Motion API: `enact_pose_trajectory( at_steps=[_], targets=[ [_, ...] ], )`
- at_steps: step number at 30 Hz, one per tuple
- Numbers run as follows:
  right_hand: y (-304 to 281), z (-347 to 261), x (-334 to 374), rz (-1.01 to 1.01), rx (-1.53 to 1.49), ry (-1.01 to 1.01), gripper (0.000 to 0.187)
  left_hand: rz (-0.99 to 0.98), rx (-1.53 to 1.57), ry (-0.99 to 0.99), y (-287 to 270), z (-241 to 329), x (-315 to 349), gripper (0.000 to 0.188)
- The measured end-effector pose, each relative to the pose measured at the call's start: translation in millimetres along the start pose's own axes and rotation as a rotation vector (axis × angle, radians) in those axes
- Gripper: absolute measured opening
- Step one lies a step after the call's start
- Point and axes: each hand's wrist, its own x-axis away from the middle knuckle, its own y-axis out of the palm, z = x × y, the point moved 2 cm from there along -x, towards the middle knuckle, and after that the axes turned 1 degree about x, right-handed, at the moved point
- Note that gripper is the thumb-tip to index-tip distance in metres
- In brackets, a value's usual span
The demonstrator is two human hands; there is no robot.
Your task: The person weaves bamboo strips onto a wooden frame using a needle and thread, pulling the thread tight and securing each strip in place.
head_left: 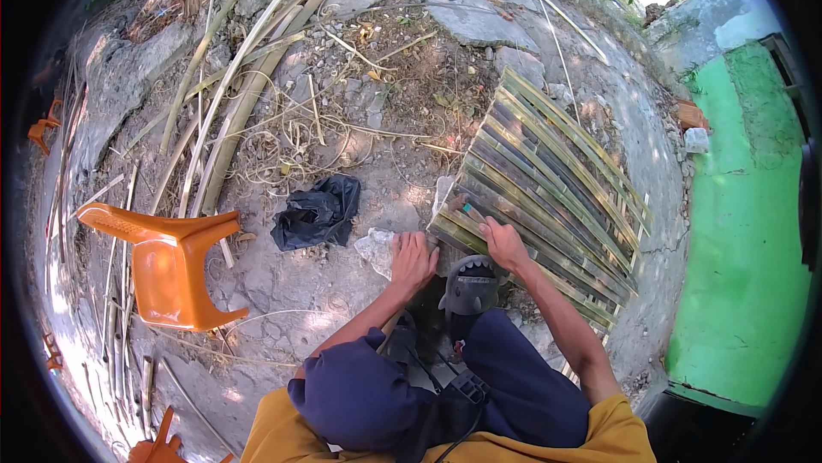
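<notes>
A panel of split bamboo slats lies fanned out on the ground ahead and to the right. My right hand is closed at its near-left end, over the slats. A small teal and reddish piece shows just beyond its fingertips; whether the hand holds it is unclear. My left hand rests beside the panel's near corner with its fingers spread, touching or next to a pale rock. A grey shark-shaped slipper on my foot sits between the two hands.
An orange plastic chair lies at the left, with a black plastic bag nearer the middle. Long bamboo strips and thin shavings litter the rough ground. A green wall stands at the right.
</notes>
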Motion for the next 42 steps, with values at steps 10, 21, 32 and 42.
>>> enact_pose_trajectory(
  at_steps=[10, 21, 32, 42],
  targets=[
    [-2, -8, -2, 0.025, -0.058, -0.056, 0.035, 0.032, -0.001, 0.015, 3, 2, 0, 0.044],
    [2, 29, -7, 0.325, -0.205, -0.067, 0.044, 0.02, 0.012, 0.028, 2, 12, -8, 0.044],
    [1, -19, 2, 0.083, -0.219, -0.011, 0.043, -0.005, 0.022, -0.011, -4, -3, 5, 0.044],
    [-10, -37, -14, 0.117, -0.193, -0.013, 0.044, 0.072, -0.021, 0.025, -25, -15, 1, 0.044]
  ],
)
